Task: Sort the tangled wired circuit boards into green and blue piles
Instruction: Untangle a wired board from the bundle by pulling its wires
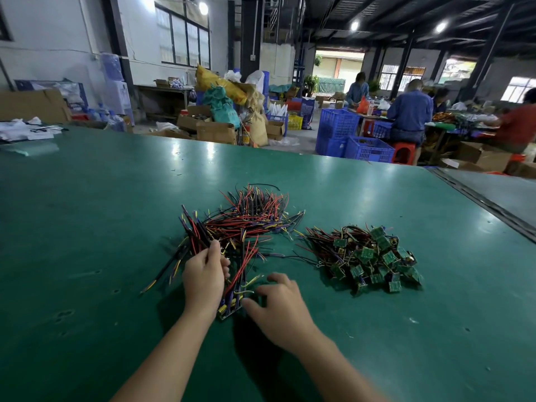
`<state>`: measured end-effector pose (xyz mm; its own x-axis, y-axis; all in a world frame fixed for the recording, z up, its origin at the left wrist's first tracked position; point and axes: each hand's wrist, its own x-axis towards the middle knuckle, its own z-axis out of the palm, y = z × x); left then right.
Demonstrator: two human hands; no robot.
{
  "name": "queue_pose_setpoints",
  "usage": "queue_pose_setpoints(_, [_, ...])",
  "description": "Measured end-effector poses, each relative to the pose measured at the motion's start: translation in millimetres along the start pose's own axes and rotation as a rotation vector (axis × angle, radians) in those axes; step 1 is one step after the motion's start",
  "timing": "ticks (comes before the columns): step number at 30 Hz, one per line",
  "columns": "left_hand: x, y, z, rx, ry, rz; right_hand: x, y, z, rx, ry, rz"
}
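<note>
Across the green surface (87, 227): we note a scuffed mat, lamp glare and stray wire snippets.
Room beyond: workshop hall with blue crates (339, 123), cardboard boxes (216, 130), a red stool (403, 152), and a water dispenser (117, 91) by the left wall.
Counts: we tally two heaps, two hands, four people (410, 111) at the far benches, three lit ceiling lamps (354, 25).
Wire tangle (246, 219): mid-surface; red, black and yellow leads, with boards mostly hidden.
Green pile (371, 256): right of the tangle and apart from it; green boards bunch at the right and near side, leads trailing left.
Held bundle (232, 288): at the tangle's near edge, between our hands; long axis runs near to far, bluish boards at the near end, leads pointing away.
Left grip (203, 274): fingers curled round a sheaf of the bundle's leads.
Right grip (278, 303): fingers spread and loosely bent, tips at the bundle's boards; nothing clasped that we can see.
</note>
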<state>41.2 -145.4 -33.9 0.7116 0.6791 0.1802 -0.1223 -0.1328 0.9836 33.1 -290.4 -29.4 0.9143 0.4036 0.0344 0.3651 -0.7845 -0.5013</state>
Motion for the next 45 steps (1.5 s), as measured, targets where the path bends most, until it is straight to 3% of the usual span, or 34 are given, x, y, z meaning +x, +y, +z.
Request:
queue_pose_setpoints(12, [-21, 12, 15, -0.193, -0.101, 0.051, -17, -14, 1, 0.662, 0.240, 0.098])
queue_pose_setpoints(19, [-20, 9, 13, -0.146, -0.104, -0.002, -13, 8, -15, 1.261, 0.342, 0.105])
queue_pose_setpoints(23, [-21, 9, 14, -0.172, -0.255, -0.080, -9, 14, -18, 1.532, 0.355, 0.082])
queue_pose_setpoints(28, [-33, 11, 17, -0.266, -0.627, -0.246, -7, 23, -20, 1.323, 0.390, 0.054])
queue_pose_setpoints(30, [-39, 11, 19, -0.246, -0.698, -0.275, -7, 26, -20, 1.232, 0.391, 0.042])
queue_pose_setpoints(35, [-41, 13, 20, -0.258, -0.625, -0.312, -4, 24, -20, 1.221, 0.363, 0.029])
queue_pose_setpoints(41, [-45, 11, 21, 0.133, -0.441, 0.188, -1, 26, -20, 1.290, 0.381, 0.075])
queue_pose_setpoints(45, [-43, 10, 21, 0.062, -0.413, 0.161, -1, 26, -18, 1.250, 0.379, 0.044])
